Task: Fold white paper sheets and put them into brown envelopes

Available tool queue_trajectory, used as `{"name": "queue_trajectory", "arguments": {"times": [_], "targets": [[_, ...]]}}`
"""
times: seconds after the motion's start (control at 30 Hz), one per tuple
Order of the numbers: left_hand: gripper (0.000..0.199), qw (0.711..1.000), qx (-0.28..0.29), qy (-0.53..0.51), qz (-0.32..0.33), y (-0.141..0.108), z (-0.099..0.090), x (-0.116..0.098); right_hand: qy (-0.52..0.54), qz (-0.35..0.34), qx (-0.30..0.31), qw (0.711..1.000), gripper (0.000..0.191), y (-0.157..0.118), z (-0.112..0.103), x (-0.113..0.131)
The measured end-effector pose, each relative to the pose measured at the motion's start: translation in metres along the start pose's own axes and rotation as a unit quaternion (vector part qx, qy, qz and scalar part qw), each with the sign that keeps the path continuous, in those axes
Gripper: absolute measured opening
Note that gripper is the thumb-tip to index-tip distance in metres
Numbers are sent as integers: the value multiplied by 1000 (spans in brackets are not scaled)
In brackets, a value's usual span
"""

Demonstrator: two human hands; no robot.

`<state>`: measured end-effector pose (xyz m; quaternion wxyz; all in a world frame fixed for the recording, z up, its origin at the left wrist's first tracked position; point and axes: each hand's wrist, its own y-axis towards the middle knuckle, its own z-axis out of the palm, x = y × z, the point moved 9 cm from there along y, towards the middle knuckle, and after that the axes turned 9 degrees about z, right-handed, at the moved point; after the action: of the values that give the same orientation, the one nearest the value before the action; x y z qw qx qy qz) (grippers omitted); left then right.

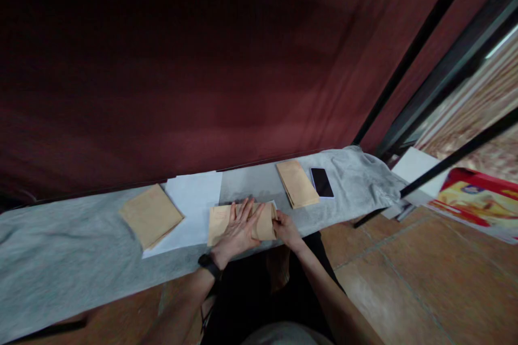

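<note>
One brown envelope under spread left fingers, edge in right fingers.

Black wristband — dark trousers — greyish top.

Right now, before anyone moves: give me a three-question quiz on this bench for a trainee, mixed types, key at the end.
1. Multiple choice: what lies nearest the phone?
A) the white sheets
B) a pile of brown envelopes
C) the red-and-yellow box

2. True or false: the left hand lies on the envelope in front of the person with its fingers spread, while the right hand is at that envelope's right end.

3. Fill in: the dark wristband is on the ____ wrist.

Key: 1 B; 2 true; 3 left.
</note>
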<state>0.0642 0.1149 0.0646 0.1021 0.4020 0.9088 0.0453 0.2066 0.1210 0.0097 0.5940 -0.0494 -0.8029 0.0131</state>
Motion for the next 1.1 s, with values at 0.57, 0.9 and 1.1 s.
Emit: {"name": "queue_trajectory", "arguments": {"times": [0.57, 0.9, 1.1], "targets": [[104, 1000, -7, 3, -4, -3, 20, 6, -161, -93, -110, 976, 28, -21, -18, 18], [109, 999, 20, -43, 4, 0, 28, 14, -163, 25, -98, 981, 22, 11, -14, -8], [113, 997, 33, -68, -3, 0, 32, 18, -151, 57, -80, 984, 17, 25, -10, -6]]}}
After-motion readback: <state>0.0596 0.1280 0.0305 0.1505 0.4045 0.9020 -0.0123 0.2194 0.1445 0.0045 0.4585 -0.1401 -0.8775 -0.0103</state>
